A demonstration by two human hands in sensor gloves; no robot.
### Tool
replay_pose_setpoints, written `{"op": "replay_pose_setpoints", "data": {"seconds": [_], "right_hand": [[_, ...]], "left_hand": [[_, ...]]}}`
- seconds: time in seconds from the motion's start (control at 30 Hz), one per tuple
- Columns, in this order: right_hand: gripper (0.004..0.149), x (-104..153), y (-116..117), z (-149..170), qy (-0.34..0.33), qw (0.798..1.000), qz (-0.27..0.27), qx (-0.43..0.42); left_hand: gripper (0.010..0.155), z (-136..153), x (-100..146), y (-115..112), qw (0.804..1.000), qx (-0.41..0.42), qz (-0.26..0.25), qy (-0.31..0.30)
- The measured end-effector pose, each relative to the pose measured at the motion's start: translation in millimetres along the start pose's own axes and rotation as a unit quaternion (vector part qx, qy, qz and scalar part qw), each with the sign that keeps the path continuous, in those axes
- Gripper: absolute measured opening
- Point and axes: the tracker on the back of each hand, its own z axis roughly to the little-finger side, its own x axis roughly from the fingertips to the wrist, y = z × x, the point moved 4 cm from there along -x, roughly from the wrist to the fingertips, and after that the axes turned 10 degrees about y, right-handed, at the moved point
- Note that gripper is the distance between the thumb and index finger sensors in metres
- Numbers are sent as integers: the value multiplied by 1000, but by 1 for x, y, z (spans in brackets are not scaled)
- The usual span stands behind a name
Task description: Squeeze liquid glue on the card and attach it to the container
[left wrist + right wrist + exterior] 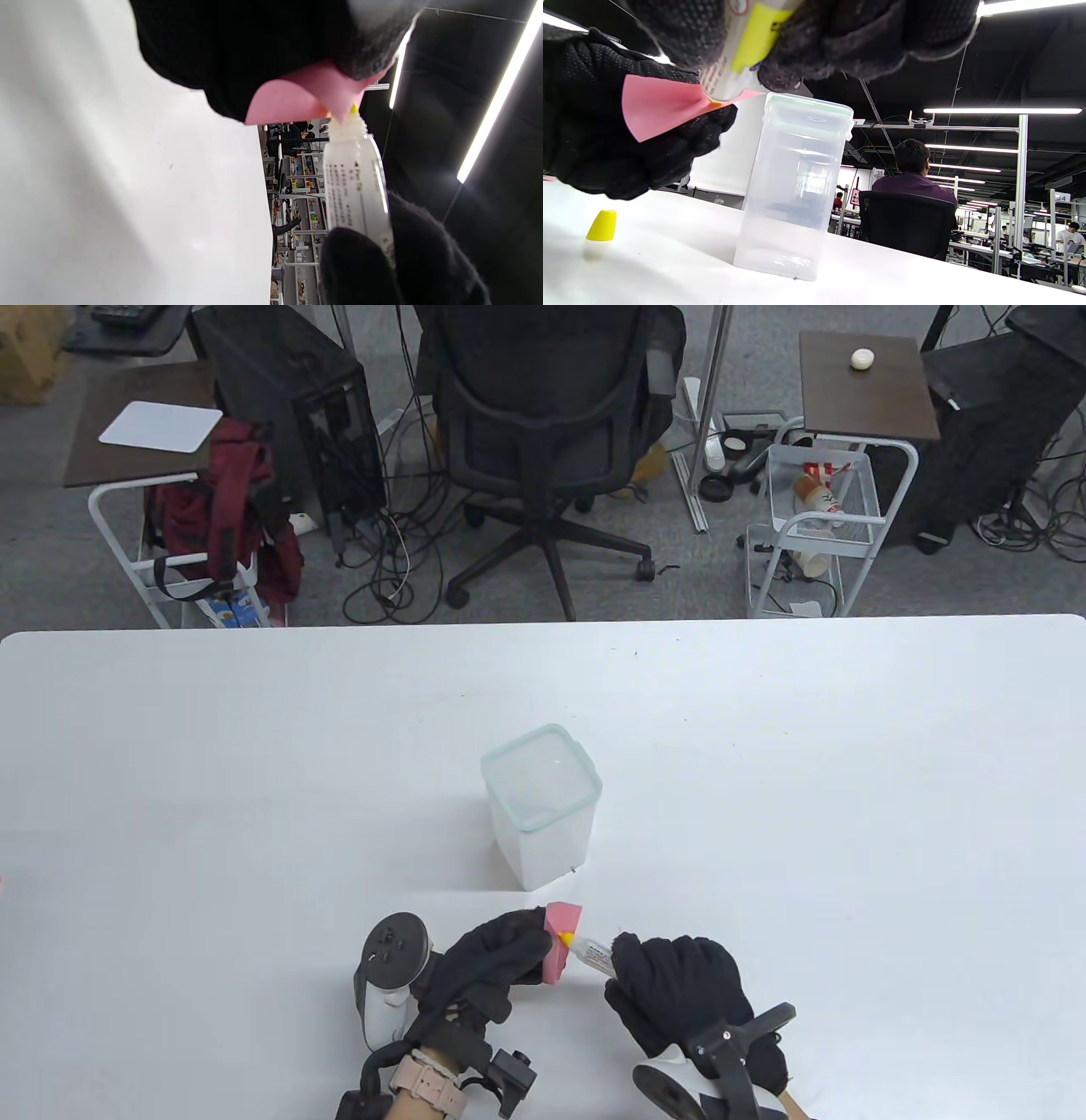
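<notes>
- Left hand [496, 954]: fingers curled around a pink card [560, 946], holding it lifted off the table [254, 772], near the front edge.
- In the left wrist view the card [292, 99] bends into a curve where the glove grips it; most of it is hidden behind the fingers.
- Right hand [679, 993]: closed around a small glue bottle [590, 954], fingers wrapped over its rear half, nozzle pointing left toward the card.
- Yellow nozzle tip touches the card face; seen in the table view and in the left wrist view, where the bottle [356, 186] meets the card's lower edge.
- Right wrist view: bottle [742, 55] has a yellow label band and its front end presses on the card [657, 108]. Cannot tell if any glue is out.
- Container [541, 806]: clear, tall, square, lid on, upright on the table just behind the two hands, not touching either.
- Right wrist view shows the container [793, 186] with nothing visible inside.
- Yellow cap [602, 226] stands on the table left of the container in the right wrist view, under the left hand, apart from the bottle.
</notes>
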Motion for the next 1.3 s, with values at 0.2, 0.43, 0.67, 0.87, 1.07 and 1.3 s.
{"op": "replay_pose_setpoints", "data": {"seconds": [0.2,0.43,0.67,0.87,1.07,1.3], "right_hand": [[54,0,-1,4,18,1000,10,-6],[50,3,-6,-1,7,999,36,10],[47,4,-10,-4,-1,998,58,22],[45,4,-12,-6,-6,997,65,34],[51,5,-12,-3,-1,998,65,27],[54,4,-10,-3,2,998,53,41]], "left_hand": [[40,0,0,-1,1000,-5,3,-1],[40,0,-1,-3,1000,-8,7,0],[40,1,-2,-4,1000,-16,8,-3],[41,2,-2,-6,1000,-23,8,-2],[40,2,-2,-6,1000,-22,10,-2],[40,2,-3,-6,1000,-18,6,-3]]}}
